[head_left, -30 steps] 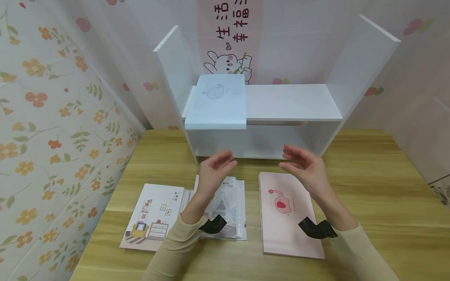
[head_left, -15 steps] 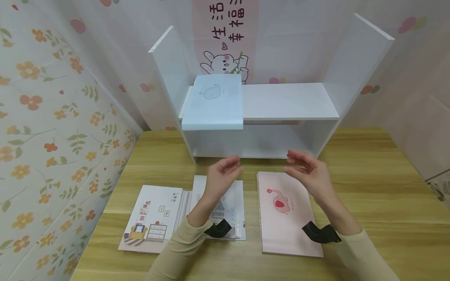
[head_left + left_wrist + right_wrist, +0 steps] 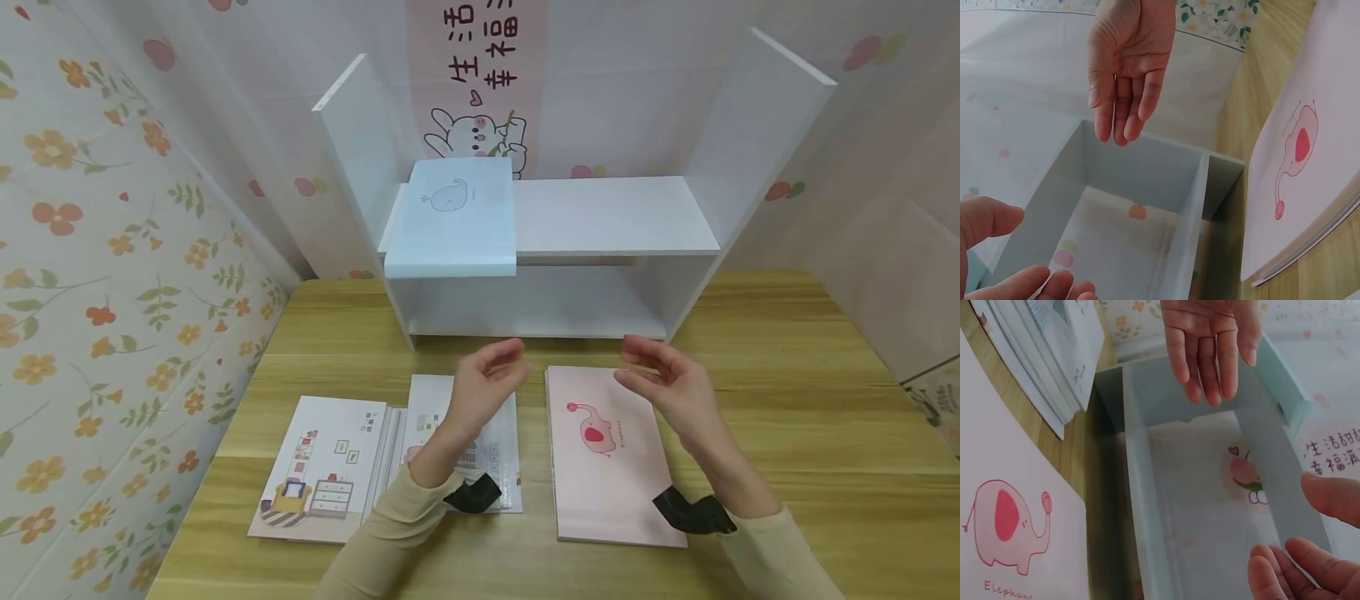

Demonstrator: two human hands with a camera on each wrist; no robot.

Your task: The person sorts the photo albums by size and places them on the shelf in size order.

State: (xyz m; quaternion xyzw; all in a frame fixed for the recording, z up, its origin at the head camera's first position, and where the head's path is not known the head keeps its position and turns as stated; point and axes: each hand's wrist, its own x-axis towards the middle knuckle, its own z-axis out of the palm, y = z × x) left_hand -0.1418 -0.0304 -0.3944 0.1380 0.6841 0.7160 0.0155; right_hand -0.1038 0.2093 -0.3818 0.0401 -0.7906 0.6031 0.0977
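Note:
My left hand [image 3: 483, 396] hovers above the overlapping white books [image 3: 423, 396], partly covering them in the head view. Its fingers are relaxed with nothing between them. My right hand [image 3: 678, 396], also bare, floats over the upper right part of a pink elephant book [image 3: 600, 475]. The palms face each other across a gap, as the left wrist view also shows with the right hand [image 3: 1132, 69] hanging loose-fingered. To the left lies a white book with a furniture drawing [image 3: 322, 467]. A light blue book with a whale [image 3: 457, 217] lies flat on the shelf.
A white desktop shelf [image 3: 615, 217] with tall side panels stands at the back of the wooden table [image 3: 780, 400]. The blue book's near edge juts past the upper board. Printed curtains [image 3: 112, 250] hang behind and to the left.
Both hands have sunk a little toward me and shifted slightly right, staying apart. The whole scene drifts slightly left in the head view. The books and shelf stay as they were.

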